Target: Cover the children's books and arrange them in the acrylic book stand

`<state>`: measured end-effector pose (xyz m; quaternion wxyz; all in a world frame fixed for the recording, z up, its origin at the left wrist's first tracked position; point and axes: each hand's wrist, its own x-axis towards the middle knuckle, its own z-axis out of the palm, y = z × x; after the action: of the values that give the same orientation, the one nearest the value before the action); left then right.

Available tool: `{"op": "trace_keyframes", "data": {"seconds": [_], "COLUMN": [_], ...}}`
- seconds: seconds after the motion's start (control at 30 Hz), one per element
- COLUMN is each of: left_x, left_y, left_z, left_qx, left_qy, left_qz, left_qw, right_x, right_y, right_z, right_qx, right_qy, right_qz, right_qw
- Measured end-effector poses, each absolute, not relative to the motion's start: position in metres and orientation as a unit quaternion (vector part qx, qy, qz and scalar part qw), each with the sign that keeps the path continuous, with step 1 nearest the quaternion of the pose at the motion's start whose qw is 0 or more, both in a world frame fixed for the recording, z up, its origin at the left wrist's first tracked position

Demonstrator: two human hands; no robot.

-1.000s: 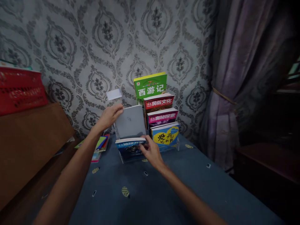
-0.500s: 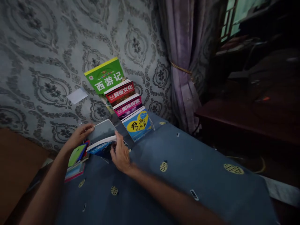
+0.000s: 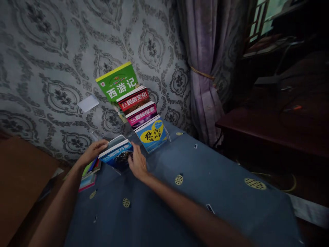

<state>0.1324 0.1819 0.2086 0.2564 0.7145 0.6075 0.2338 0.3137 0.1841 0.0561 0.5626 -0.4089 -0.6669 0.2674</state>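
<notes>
A blue book (image 3: pixel 118 158) with white Chinese characters leans upright in a clear stand (image 3: pixel 117 171) on the cloth. Just behind its top edge shows a grey, rounded-corner book or board (image 3: pixel 117 139), mostly hidden. My left hand (image 3: pixel 94 152) pinches the upper left corner of the grey piece. My right hand (image 3: pixel 138 162) grips the right side of the blue book, with the thumb on its front cover. To the right, a tiered row holds a green book (image 3: pixel 120 82), a red book (image 3: pixel 133 101), a magenta book (image 3: pixel 142 117) and a blue-and-yellow book (image 3: pixel 152 135).
Several flat books (image 3: pixel 88 180) lie stacked beside my left forearm. The blue tablecloth (image 3: pixel 159 206) has a pineapple print. A patterned wall (image 3: pixel 64 68) with a white card (image 3: pixel 88 104) stands behind, a purple curtain (image 3: pixel 203 68) and dark red furniture (image 3: pixel 269 130) at right.
The grey piece has gone down behind the blue book, and both hands have come down with it. The blue book now stands more upright with its cover showing. The view has shifted slightly.
</notes>
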Motion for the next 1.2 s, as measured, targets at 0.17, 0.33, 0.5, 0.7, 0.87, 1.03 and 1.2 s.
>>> {"op": "trace_keyframes", "data": {"seconds": [0.17,0.33,0.5,0.7,0.87,1.03,1.2], "left_x": [0.127,0.126,0.127,0.139,0.146,0.146,0.144], "left_y": [0.187,0.198,0.18,0.153,0.156,0.165,0.17], "left_z": [0.213,0.205,0.177,0.121,0.104,0.106,0.107], "left_qx": [0.697,0.7,0.618,0.56,0.569,0.57,0.578], "left_qy": [0.608,0.601,0.601,0.588,0.603,0.626,0.635], "left_qz": [0.253,0.254,0.428,0.572,0.558,0.532,0.512], "left_qw": [0.283,0.29,0.271,0.118,0.038,-0.009,-0.02], "right_x": [0.317,0.31,0.305,0.301,0.297,0.302,0.305], "right_y": [0.196,0.209,0.216,0.225,0.229,0.234,0.243], "right_z": [0.045,0.041,0.039,0.041,0.034,0.029,0.031], "right_qx": [-0.402,-0.395,-0.378,-0.389,-0.401,-0.366,-0.362], "right_qy": [-0.666,-0.688,-0.691,-0.681,-0.664,-0.677,-0.703], "right_qz": [0.216,0.164,0.151,0.153,0.18,0.208,0.2], "right_qw": [0.59,0.586,0.598,0.602,0.605,0.604,0.579]}}
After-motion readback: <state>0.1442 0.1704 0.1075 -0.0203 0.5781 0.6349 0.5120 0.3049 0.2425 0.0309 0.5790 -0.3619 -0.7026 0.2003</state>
